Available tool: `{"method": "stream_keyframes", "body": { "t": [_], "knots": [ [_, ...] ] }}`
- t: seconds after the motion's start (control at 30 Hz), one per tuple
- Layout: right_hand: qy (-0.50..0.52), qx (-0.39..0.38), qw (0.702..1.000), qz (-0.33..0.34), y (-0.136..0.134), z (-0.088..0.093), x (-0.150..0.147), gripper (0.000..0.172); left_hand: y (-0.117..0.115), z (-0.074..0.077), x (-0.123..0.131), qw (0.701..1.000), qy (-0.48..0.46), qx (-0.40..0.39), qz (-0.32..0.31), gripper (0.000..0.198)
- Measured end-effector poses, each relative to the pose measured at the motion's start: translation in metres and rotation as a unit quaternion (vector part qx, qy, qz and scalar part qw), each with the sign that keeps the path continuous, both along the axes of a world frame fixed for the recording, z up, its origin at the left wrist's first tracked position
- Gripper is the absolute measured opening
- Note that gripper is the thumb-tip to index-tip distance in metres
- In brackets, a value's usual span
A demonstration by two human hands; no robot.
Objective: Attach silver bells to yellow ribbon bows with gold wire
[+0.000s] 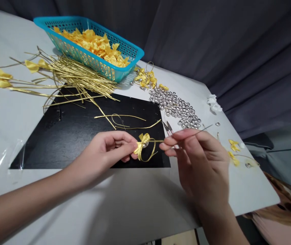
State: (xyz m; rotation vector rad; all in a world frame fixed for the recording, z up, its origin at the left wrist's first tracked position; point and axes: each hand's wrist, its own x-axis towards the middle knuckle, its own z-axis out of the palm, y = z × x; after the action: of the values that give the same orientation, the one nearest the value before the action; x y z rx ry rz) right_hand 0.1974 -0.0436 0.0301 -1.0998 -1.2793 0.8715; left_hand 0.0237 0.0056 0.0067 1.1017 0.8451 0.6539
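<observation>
Between the thumb and fingers of my left hand [112, 148] is a yellow ribbon bow [143, 137], held over the front of the black board. A loop of gold cord [152, 156] hangs from the bow, and a small silvery bell-like piece shows at its middle. My right hand [199, 153] pinches the gold cord [157, 141] that runs out from the bow to the right. A thin stiff end [204, 129] sticks out behind the right fingers; whether it is the same cord or a needle I cannot tell. Small scissors [168, 126] lie partly hidden behind my right hand.
A blue basket [84, 52] of yellow bows stands at the back. Gold cords [84, 76] lie heaped before it, partly over the black board [58, 136]. Silvery pieces [176, 107] spread to the right. Loose bows [234, 145] and white crumpled paper [214, 103] lie near the right edge.
</observation>
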Motion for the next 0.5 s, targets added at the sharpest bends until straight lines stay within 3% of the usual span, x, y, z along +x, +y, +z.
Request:
{"method": "stream_keyframes", "body": {
  "t": [0.13,0.3,0.5],
  "knots": [
    [0.043,-0.032,0.996,0.070,-0.002,0.001,-0.005,0.016,-0.001,0.001,0.001,1.000,0.009,-0.001,0.026,0.010],
    [-0.067,-0.019,0.996,-0.052,-0.003,-0.003,-0.010,0.018,-0.002,-0.001,0.001,0.998,0.005,-0.017,0.052,0.012],
    [-0.110,-0.088,0.990,-0.002,-0.003,-0.012,-0.019,0.016,-0.001,-0.002,0.002,0.997,0.015,0.004,0.075,0.014]
  ]
}}
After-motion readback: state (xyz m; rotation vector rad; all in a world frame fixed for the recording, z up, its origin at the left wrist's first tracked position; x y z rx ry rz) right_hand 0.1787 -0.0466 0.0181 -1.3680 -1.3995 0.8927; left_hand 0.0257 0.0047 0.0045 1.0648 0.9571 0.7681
